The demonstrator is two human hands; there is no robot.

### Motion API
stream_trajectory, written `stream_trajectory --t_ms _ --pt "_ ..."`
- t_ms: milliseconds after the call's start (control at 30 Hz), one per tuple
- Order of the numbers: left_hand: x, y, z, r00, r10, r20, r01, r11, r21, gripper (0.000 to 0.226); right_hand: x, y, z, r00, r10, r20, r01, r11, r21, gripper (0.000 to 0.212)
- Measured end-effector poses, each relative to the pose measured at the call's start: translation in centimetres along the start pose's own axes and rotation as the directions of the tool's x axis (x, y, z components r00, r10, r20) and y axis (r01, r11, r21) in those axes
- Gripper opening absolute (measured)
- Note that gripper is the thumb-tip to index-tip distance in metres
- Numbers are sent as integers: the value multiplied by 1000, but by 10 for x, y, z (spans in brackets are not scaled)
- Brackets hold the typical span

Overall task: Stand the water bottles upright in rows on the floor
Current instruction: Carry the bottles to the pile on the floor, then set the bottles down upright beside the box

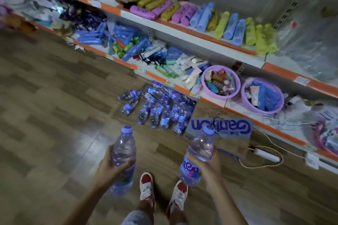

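Note:
My left hand (109, 166) grips a clear water bottle (124, 149) with a pale purple cap, held above the wooden floor. In my right hand (210, 164) is a second bottle (199, 149) with a purple label. Ahead on the floor, against the foot of the shelving, several more bottles (161, 113) with purple labels are bunched together; some lie on their sides and others look upright. Two of them (129, 100) lie apart at the left of the bunch.
A cardboard box (221, 128) with purple lettering sits right of the bottles. A power strip and cable (265, 153) lie beyond it. Shelving (182, 32) with goods and purple basins (221, 82) runs along the right. My two shoes (161, 193) stand below; wooden floor (54, 115) spreads left.

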State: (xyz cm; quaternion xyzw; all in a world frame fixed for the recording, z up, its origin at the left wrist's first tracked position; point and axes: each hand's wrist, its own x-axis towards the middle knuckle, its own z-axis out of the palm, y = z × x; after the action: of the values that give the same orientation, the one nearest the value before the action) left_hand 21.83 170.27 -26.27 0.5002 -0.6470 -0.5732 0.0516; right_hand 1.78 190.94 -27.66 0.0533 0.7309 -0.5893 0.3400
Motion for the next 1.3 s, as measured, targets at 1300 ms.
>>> stream_trajectory --t_ms 1300 --pt "534 -416 255 836 414 361 -417 906 -73 87 495 438 163 874 -441 205 487 793 -367 74"
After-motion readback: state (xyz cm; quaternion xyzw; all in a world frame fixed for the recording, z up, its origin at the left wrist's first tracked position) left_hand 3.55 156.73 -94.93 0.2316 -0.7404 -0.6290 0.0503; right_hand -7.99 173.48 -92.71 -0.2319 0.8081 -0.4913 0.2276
